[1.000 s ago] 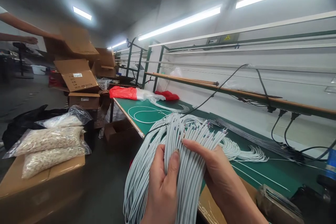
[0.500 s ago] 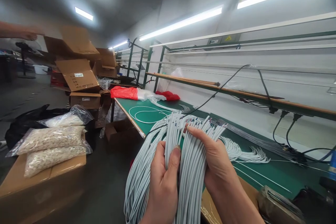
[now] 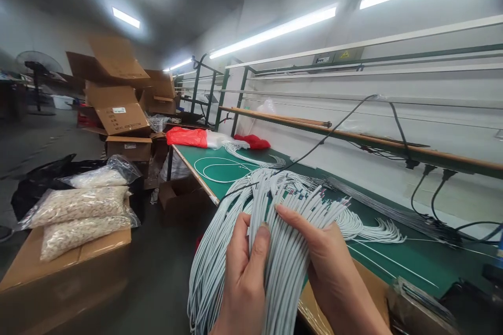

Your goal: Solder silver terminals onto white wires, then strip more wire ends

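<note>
Cables (image 3: pixel 285 272) probably handle best with a light, even grip, tips level and the parted shares uncrossed. The left hand (image 3: pixel 245 277) closes around the narrower share; the right hand (image 3: pixel 328 254) cups the wider one, thumb across it, both held before the desk (image 3: pixel 444 267).

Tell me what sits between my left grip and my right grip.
The head view shows a bundle of white cables between the left grip and the right grip.
</note>
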Motion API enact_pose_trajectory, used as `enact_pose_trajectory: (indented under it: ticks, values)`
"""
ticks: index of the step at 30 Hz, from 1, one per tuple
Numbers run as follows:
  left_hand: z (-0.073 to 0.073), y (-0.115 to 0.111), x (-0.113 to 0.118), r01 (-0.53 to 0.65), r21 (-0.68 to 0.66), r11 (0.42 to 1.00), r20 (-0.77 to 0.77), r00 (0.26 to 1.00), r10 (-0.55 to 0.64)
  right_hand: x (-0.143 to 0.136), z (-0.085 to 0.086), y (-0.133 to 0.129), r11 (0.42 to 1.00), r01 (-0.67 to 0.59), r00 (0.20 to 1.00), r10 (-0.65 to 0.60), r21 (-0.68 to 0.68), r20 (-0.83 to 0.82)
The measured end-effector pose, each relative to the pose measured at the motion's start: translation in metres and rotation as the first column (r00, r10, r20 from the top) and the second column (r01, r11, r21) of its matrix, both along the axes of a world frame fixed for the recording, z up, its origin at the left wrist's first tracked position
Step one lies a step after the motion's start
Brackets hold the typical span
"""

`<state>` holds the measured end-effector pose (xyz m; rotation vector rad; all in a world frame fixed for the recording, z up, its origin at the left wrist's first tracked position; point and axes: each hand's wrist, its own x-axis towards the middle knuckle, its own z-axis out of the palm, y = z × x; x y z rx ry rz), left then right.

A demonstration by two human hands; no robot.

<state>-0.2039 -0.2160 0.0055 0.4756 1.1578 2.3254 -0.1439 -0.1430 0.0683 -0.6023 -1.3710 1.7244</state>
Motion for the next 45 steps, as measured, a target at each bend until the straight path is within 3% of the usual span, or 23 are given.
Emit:
enact_pose_trajectory:
  ticks: [6,12,17,22,29,39,45]
  values:
    - [0.005,-0.002,-0.001,0.054,0.036,0.998,-0.095,0.994,-0.05,0.001,0.001,-0.002,1.0,0.001,1.0,-0.001,0.023,-0.011]
    - [0.002,-0.003,0.0,0.008,-0.004,1.0,-0.084,0.996,-0.008,-0.001,0.004,-0.004,1.0,0.013,1.0,-0.012,0.022,-0.005]
    - [0.002,0.0,0.002,-0.005,-0.014,1.0,-0.018,1.0,0.004,-0.005,0.011,-0.002,0.997,0.057,0.998,-0.057,-0.059,-0.002]
    - [0.005,0.002,0.004,0.037,0.011,0.999,-0.006,0.999,-0.037,-0.009,0.019,0.008,0.987,0.022,1.0,-0.025,-0.156,-0.019]
    - [-0.001,0.003,0.003,0.001,0.007,1.0,-0.012,1.0,-0.001,0.001,0.009,0.003,0.994,-0.086,0.996,0.086,-0.065,-0.006]
    - [-0.008,0.004,0.004,-0.05,-0.026,0.998,0.039,0.998,0.051,-0.004,0.004,-0.002,0.995,-0.024,0.999,0.022,-0.095,-0.026]
    - [0.004,0.001,0.005,0.097,0.08,0.992,-0.046,0.995,-0.093,-0.006,0.007,0.008,0.977,-0.053,0.996,0.036,-0.209,-0.085]
